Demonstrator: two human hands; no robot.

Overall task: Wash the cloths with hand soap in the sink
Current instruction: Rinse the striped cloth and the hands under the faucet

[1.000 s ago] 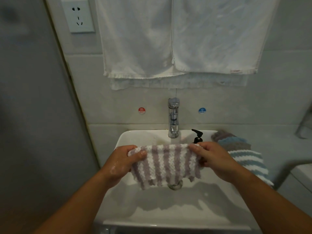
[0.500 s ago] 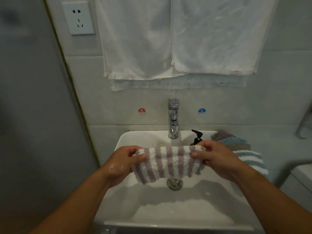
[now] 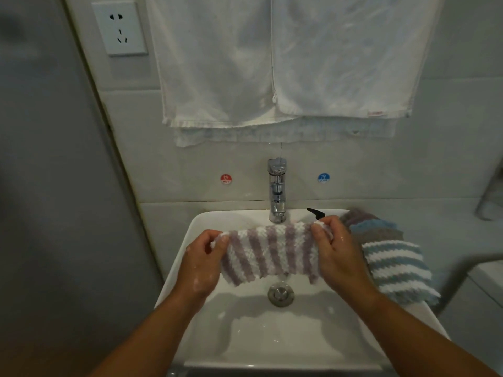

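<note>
pale tiled wall (image 3: 190,170) fills the background, with a grey panel (image 3: 54,186) down the left side. two white towels (image 3: 217,63) hang side by side over the wall, their lower hems above the tap. below them a white sink (image 3: 285,336) juts forward from the wall.

both forearms reach in from the bottom edge. the left hand (image 3: 201,263) and the right hand (image 3: 340,257) hold a purple-and-white striped cloth (image 3: 269,254) stretched between them over the basin, above the drain and in front of the tap. the left fingers (image 3: 215,238) are curled round the cloth's left end, bunching it; the right fingers (image 3: 319,235) pinch and curl over its right end. the cloth's lower edge hangs free, clear of the basin floor. the back of the left hand looks wet, with small foamy flecks.

on the sink's right rim lies a pile of cloths (image 3: 373,227) in grey and blue, and a blue-and-white striped cloth (image 3: 394,268) sits nearest, just beside the right wrist.

a chrome tap (image 3: 277,191) stands upright at the back of the sink. a white socket (image 3: 119,28) sits high on the wall at left. the round metal drain (image 3: 280,294) shows below the cloth. a black soap pump (image 3: 315,213) peeks out behind the right fingers. a red hot sticker (image 3: 225,179) and a blue cold sticker (image 3: 323,177) flank the tap.
</note>
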